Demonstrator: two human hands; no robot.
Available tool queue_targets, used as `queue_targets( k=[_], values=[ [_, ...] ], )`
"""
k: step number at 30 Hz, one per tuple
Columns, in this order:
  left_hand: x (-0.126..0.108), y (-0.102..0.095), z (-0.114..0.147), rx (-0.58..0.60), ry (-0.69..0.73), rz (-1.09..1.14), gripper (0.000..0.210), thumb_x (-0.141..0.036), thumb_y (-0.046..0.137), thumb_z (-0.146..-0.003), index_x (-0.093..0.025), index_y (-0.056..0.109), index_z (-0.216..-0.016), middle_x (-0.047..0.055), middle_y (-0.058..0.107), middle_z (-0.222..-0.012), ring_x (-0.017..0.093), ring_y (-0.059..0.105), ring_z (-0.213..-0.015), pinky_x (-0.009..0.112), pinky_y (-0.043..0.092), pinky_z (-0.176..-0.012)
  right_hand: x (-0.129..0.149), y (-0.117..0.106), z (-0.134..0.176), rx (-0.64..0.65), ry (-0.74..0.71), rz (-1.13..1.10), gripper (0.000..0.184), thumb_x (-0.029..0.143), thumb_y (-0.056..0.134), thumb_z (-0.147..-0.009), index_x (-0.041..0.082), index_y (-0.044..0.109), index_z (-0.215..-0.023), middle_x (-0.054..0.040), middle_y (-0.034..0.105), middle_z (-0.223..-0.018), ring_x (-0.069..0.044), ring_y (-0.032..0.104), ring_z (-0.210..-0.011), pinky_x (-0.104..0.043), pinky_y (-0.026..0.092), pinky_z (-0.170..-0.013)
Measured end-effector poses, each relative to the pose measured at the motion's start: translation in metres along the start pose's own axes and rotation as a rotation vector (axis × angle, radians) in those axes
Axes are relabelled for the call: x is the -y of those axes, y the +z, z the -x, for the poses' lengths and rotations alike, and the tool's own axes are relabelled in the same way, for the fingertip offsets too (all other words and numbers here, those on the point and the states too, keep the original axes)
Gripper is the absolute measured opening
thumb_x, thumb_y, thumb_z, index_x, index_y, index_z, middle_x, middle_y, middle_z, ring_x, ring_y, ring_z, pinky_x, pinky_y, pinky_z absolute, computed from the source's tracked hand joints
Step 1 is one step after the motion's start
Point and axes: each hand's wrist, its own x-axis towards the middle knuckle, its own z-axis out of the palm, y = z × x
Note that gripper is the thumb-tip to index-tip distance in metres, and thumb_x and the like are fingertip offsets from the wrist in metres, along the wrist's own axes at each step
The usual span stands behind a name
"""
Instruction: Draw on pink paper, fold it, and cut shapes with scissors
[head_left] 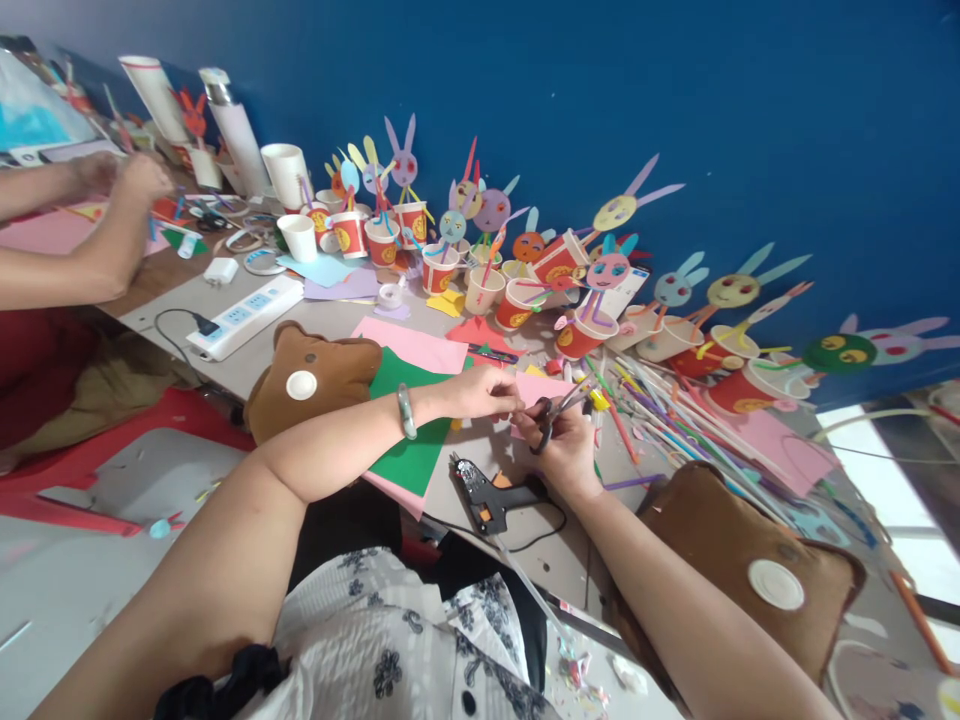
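Observation:
My right hand [564,448] is closed around a pair of dark-handled scissors [550,415], whose blades point up and to the right. Close beside it, my left hand [484,392] has its fingers pinched together; whatever sits between them is too small to make out. Both hands are over the table, the fingertips almost meeting. Just below them lies a black hot glue gun [487,495] with its cord. Under my left wrist are a green sheet of paper [412,440] and a pink sheet [409,343].
Paper cups with paper rabbit heads [607,270] line the wall. Colored pipe cleaners [667,410] lie at right. Brown cushions [330,375] flank my arms. A white power strip [244,318] lies at left, near another person's arms [97,235].

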Motion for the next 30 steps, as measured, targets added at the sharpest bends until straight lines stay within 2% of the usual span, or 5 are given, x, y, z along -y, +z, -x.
queue_targets(
  k=[5, 15, 18, 24, 30],
  values=[
    [-0.0004, -0.0028, 0.0001, -0.044, 0.041, 0.022, 0.023, -0.03, 0.067, -0.088, -0.01, 0.064, -0.076, 0.002, 0.065, -0.063, 0.008, 0.058, -0.056, 0.02, 0.043, -0.057, 0.0018, 0.0001, -0.0009, 0.014, 0.012, -0.003, 0.025, 0.04, 0.075, -0.079, 0.021, 0.06, -0.072, 0.0009, 0.062, -0.06, -0.014, 0.055, -0.053, -0.027, 0.044, -0.05],
    [-0.0046, -0.0007, 0.0023, -0.149, 0.007, 0.051, 0.027, -0.033, 0.067, -0.087, -0.011, 0.062, -0.073, 0.001, 0.062, -0.059, 0.007, 0.055, -0.051, 0.018, 0.041, -0.051, 0.0022, 0.0001, 0.0006, 0.005, 0.018, 0.008, 0.023, 0.037, 0.074, -0.08, 0.021, 0.058, -0.073, 0.0005, 0.064, -0.062, -0.014, 0.057, -0.055, -0.027, 0.045, -0.052],
    [-0.0044, -0.0009, 0.0023, -0.132, 0.004, 0.055, 0.029, -0.035, 0.066, -0.088, -0.011, 0.062, -0.074, 0.0, 0.062, -0.059, 0.007, 0.056, -0.052, 0.018, 0.041, -0.052, -0.0004, 0.0005, 0.0, 0.006, 0.021, -0.013, 0.022, 0.036, 0.074, -0.079, 0.021, 0.059, -0.073, 0.0003, 0.064, -0.064, -0.014, 0.057, -0.055, -0.027, 0.045, -0.052],
    [0.0016, -0.0015, -0.0004, -0.017, 0.031, -0.014, 0.025, -0.032, 0.072, -0.083, -0.01, 0.066, -0.075, 0.002, 0.066, -0.064, 0.009, 0.058, -0.058, 0.02, 0.042, -0.056, -0.0045, 0.0009, -0.0013, -0.004, -0.005, -0.044, 0.022, 0.035, 0.076, -0.076, 0.021, 0.059, -0.073, 0.0022, 0.06, -0.061, -0.013, 0.054, -0.053, -0.026, 0.044, -0.05],
    [-0.0005, -0.0045, 0.0012, -0.126, 0.039, 0.008, 0.029, -0.036, 0.069, -0.086, -0.01, 0.065, -0.075, 0.002, 0.065, -0.062, 0.008, 0.057, -0.053, 0.019, 0.042, -0.054, 0.002, -0.0002, -0.0006, 0.011, 0.012, -0.034, 0.019, 0.031, 0.075, -0.078, 0.021, 0.059, -0.073, 0.0013, 0.062, -0.061, -0.014, 0.055, -0.053, -0.026, 0.043, -0.051]
  ],
)
